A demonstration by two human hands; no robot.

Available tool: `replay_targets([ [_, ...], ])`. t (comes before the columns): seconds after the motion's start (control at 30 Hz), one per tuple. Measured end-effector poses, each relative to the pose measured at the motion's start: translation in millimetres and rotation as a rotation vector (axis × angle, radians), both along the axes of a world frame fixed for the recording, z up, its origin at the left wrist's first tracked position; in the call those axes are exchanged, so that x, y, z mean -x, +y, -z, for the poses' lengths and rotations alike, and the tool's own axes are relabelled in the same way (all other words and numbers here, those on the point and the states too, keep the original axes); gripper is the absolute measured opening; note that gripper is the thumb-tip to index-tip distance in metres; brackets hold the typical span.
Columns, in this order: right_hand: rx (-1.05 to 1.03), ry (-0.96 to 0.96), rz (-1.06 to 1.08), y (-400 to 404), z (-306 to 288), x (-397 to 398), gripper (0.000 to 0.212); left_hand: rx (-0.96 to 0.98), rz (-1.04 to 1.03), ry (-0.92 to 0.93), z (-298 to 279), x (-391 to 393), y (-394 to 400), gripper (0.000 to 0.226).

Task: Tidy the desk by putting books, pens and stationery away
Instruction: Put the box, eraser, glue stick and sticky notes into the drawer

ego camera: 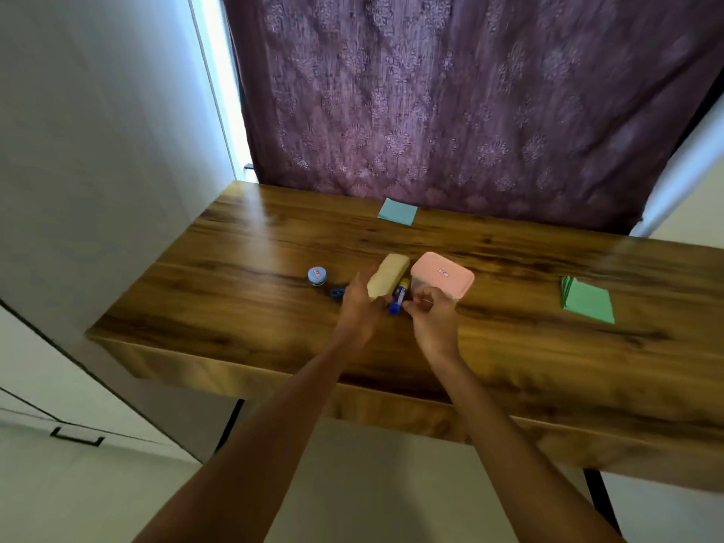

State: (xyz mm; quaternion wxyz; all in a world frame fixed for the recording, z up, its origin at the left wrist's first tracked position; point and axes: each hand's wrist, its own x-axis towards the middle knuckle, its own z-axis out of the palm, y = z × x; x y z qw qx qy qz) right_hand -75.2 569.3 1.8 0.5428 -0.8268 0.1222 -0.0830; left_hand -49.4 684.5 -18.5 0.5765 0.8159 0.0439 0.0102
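My left hand (358, 307) grips the near end of a beige oblong pouch (388, 275) at the middle of the wooden desk (243, 280). A blue glue stick with a yellow cap (399, 296) lies just right of the pouch. My right hand (433, 313) has its fingers curled, fingertips at the stick's near end; whether it pinches the stick is unclear. A pink-lidded box (442, 274) stands right behind my right hand. A small blue item (337, 292) lies left of my left hand, beside a small round blue-lidded jar (317, 276).
A light blue pad of sticky notes (397, 211) lies at the desk's back edge by the purple curtain (470, 103). A green stack of paper (587, 300) sits at the right. A white cabinet with a black handle (76, 436) stands at the left.
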Motion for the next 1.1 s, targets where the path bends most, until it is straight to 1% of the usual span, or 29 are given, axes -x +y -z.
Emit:
replay_targets([
  [0.1, -0.013, 0.034, -0.068, 21, 17, 11, 0.03, -0.013, -0.021, -0.033, 9, 16, 26, 0.053],
  [0.17, 0.034, 0.074, -0.129, 33, 26, 18, 0.032, -0.025, -0.049, -0.037, 18, 26, 41, 0.054],
  [0.23, 0.069, 0.118, -0.182, 44, 35, 27, 0.034, -0.038, -0.067, -0.045, 25, 42, 54, 0.05],
  [0.37, 0.133, 0.178, -0.246, 60, 54, 49, 0.037, -0.04, -0.085, 0.038, 40, 70, 80, 0.053],
  [0.47, 0.166, 0.157, -0.255, 71, 62, 68, 0.036, -0.037, -0.103, 0.074, 46, 89, 94, 0.053],
  [0.53, 0.129, 0.095, -0.198, 79, 68, 85, 0.032, -0.029, -0.116, 0.053, 51, 104, 100, 0.049],
  [0.57, 0.076, 0.052, -0.152, 83, 74, 95, 0.028, -0.01, -0.137, 0.041, 55, 112, 103, 0.045],
  [0.63, -0.08, 0.011, -0.018, 95, 80, 113, 0.017, 0.138, -0.26, 0.023, 65, 126, 109, 0.039],
  [0.67, -0.207, 0.033, 0.069, 101, 85, 120, 0.01, 0.256, -0.346, 0.015, 71, 133, 111, 0.039],
  [0.7, -0.376, 0.083, 0.164, 107, 90, 125, 0.007, 0.347, -0.444, 0.026, 76, 142, 113, 0.039],
  [0.77, -0.749, 0.261, 0.324, 116, 98, 131, 0.014, 0.464, -0.619, 0.088, 86, 156, 120, 0.045],
  [0.8, -0.893, 0.345, 0.356, 120, 103, 133, 0.024, 0.536, -0.658, 0.145, 95, 159, 124, 0.051],
  [0.87, -1.093, 0.409, 0.361, 126, 118, 134, 0.045, 0.711, -0.671, 0.297, 116, 156, 134, 0.063],
  [0.93, -1.244, 0.383, 0.373, 128, 137, 132, 0.052, 0.849, -0.64, 0.412, 133, 151, 141, 0.072],
  [1.03, -1.436, 0.325, 0.471, 131, 166, 121, 0.057, 1.052, -0.569, 0.433, 160, 140, 147, 0.072],
  [1.1, -1.493, 0.297, 0.512, 132, 182, 115, 0.063, 1.179, -0.535, 0.429, 175, 131, 151, 0.073],
])
